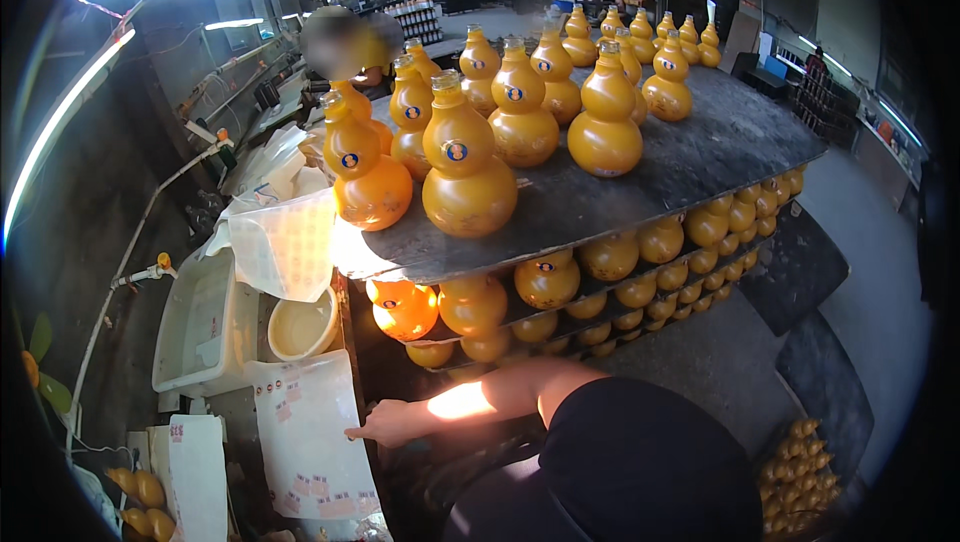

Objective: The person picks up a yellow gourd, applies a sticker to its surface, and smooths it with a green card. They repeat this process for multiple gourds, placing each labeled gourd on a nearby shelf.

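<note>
My right hand [388,424] reaches leftward from a dark sleeve, its fingers pinched together at the right edge of a white sticker sheet [300,422]. Whatever is between the fingertips is too small to make out. Small printed labels sit along the sheet's top and bottom, with a bare middle. My left hand is not in view. Beyond my arm, several yellow-orange gourd-shaped bottles [470,187] stand upright on a dark board [590,204]. The front ones carry a small round blue sticker on the upper bulb.
More gourd bottles [610,257] fill stacked layers under the board. Left are a white tub [205,327], a cream basin [303,327], a draped printed sheet [285,242] and a pipe with a tap [160,267]. Bottles [800,477] lie low right. A person [370,72] is behind the bottles.
</note>
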`<state>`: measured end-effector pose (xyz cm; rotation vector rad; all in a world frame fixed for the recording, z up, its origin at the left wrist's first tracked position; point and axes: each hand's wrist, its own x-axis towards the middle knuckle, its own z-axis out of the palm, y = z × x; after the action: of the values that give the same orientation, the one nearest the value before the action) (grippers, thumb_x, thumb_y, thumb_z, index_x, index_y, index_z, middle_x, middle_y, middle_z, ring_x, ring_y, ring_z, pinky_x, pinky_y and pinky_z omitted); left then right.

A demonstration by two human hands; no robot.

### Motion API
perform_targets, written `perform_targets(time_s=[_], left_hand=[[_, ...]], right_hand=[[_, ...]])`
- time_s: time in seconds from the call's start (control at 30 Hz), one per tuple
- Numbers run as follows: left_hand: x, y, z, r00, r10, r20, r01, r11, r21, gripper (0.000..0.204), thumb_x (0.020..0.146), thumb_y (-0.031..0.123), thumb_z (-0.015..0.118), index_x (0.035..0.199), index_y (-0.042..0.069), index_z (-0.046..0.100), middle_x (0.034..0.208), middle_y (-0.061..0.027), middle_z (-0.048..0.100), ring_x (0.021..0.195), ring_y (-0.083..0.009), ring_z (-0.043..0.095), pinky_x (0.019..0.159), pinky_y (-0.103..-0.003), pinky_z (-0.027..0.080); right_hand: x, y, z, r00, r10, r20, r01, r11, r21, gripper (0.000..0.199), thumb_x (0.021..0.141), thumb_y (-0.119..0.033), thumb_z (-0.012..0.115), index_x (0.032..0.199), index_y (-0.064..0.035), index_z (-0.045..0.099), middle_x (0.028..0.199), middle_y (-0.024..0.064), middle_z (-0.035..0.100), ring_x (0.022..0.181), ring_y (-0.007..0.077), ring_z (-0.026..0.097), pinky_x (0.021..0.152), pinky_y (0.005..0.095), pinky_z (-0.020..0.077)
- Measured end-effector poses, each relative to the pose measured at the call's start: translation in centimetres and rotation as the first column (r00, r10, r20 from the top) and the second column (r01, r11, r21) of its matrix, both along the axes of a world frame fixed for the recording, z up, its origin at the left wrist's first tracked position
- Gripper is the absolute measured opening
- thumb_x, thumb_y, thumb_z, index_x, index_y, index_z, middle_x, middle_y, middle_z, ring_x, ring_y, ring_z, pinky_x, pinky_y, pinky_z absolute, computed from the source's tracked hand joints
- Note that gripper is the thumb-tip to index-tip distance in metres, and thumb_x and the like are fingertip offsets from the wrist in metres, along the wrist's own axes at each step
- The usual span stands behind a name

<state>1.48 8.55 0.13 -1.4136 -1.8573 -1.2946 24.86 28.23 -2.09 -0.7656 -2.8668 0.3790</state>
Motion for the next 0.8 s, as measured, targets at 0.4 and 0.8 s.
perform_targets(time_s=[0.4,0.8], left_hand=[[-1.3,0.2,-0.6,1.000,-0.026,-0.009,0.026,1.000,0.011,0.082,0.071,0.014,0.080,0.138,0.004,0.035,0.145,-0.0191,0.030,0.132,-0.0366,0.033,0.110,-0.046,0.027],[-2.3,-7.1,-1.4,0.952,0.133,0.276,-0.094,0.984,-0.149,0.084,0.074,0.009,0.078,0.144,0.009,0.030,0.147,-0.0143,0.029,0.136,-0.0323,0.029,0.113,-0.043,0.024]], right_hand=[[1.0,-0.8,-2.5,0.998,-0.053,-0.023,0.050,0.992,-0.120,0.072,0.081,-0.010,0.047,0.149,-0.0089,0.023,0.085,0.0184,0.065,0.067,0.0336,0.064,0.058,0.0419,0.0506],[0.9,0.0,-2.4,0.534,-0.781,-0.324,0.061,0.418,-0.907,0.024,0.083,-0.016,0.062,0.103,-0.0031,0.059,0.083,0.0078,0.060,0.074,0.0154,0.056,0.067,0.0284,0.0478]])
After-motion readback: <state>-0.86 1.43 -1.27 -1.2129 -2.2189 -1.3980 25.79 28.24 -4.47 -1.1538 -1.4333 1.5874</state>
